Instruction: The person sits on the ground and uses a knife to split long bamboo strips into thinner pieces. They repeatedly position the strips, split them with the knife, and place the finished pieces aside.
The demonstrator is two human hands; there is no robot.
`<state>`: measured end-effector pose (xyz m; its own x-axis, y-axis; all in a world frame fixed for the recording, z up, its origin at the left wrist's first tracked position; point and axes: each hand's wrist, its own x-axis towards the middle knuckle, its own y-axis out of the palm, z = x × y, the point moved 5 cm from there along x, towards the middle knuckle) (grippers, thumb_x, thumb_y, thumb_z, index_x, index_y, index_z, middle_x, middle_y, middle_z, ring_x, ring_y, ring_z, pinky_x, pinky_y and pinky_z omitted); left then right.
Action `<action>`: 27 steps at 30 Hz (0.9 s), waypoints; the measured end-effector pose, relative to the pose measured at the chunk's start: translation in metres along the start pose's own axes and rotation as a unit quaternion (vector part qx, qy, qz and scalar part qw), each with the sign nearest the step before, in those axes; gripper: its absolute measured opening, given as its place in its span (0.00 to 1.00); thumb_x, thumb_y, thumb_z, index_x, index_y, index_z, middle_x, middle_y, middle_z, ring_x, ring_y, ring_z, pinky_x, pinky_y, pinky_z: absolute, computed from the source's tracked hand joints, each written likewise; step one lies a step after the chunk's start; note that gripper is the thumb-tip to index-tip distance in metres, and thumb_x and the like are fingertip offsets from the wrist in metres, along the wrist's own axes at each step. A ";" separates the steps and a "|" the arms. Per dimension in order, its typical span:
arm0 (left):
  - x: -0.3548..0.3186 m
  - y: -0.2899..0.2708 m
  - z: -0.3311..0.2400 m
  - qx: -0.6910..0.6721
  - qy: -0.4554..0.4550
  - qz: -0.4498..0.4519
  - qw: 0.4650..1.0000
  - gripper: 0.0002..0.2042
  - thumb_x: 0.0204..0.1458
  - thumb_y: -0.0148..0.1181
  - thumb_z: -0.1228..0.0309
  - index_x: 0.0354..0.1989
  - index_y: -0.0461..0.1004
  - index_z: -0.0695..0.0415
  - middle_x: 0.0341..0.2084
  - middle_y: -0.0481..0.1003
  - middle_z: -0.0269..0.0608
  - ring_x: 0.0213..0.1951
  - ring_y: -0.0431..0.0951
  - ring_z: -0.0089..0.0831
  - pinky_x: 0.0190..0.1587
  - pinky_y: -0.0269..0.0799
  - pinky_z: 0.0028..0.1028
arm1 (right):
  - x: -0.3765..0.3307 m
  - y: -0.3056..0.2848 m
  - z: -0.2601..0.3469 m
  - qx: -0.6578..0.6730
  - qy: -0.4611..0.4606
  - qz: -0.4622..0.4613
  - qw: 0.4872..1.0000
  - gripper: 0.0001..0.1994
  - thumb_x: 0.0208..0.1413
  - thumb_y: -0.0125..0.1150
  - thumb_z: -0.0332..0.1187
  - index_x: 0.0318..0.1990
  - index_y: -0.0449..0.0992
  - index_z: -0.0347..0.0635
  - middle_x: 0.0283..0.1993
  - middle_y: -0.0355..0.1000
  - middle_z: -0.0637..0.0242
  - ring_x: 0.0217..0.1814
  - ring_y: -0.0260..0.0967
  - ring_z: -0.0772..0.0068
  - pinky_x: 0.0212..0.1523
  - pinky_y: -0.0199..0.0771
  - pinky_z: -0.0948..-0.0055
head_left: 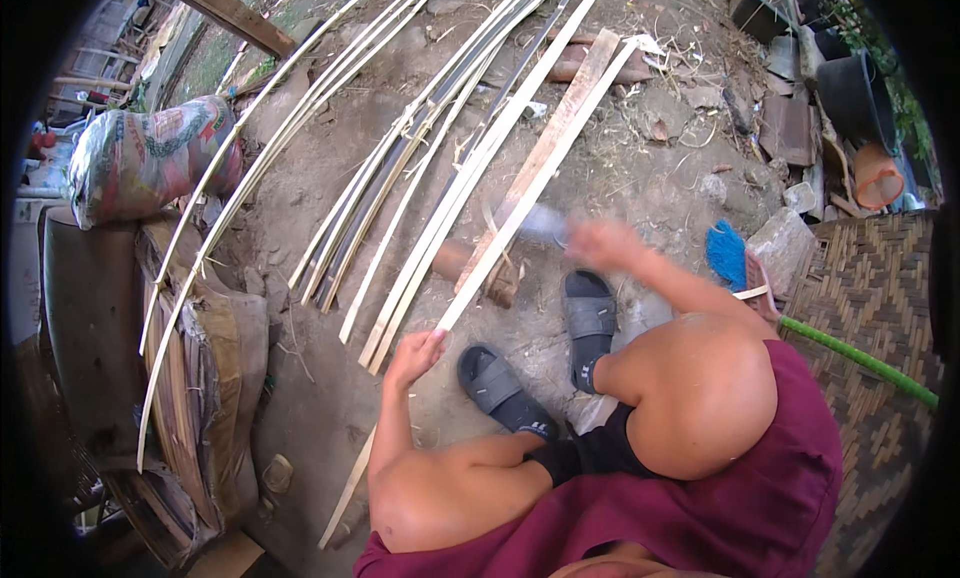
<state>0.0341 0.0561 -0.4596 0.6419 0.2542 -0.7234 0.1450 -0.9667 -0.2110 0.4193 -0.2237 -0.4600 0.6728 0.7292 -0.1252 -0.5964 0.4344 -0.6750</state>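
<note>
My left hand [416,358] is closed around a long pale bamboo strip [540,183], which slants from the far right down past my left leg. Beneath it a narrow wooden board [565,123] rests with its near end on a wooden block [497,281]. A thin curled shaving [489,214] shows beside the strip. My right hand [605,246], blurred by motion, grips what looks like a knife; its pale blade [537,223] is smeared close to the strip. Other bamboo strips [455,193] lie on the ground just left of the held one.
A bundle of strips [385,168] and long bent strips [300,108] lie at left. Nearby are a stuffed sack [160,158] and stacked wood [195,378]. At right are a blue-bristled broom [727,256], a woven mat [865,308], a stone [783,246] and a black bucket [857,103].
</note>
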 end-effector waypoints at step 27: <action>-0.014 0.015 -0.050 0.328 0.131 -0.132 0.926 0.19 0.68 0.42 0.58 0.39 0.74 0.60 0.30 0.77 0.62 0.37 0.78 0.61 0.37 0.72 0.52 | 0.028 -0.078 -0.031 -0.148 0.135 -0.176 0.964 0.21 0.66 0.48 0.50 0.49 0.75 0.42 0.31 0.78 0.46 0.35 0.76 0.38 0.35 0.75 0.44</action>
<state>0.0649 0.0368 -0.4203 0.8226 0.3804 -0.4226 -0.1099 -0.6230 -0.7745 0.4983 -0.2534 -0.4329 0.9240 0.3823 -0.0073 -0.1852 0.4309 -0.8832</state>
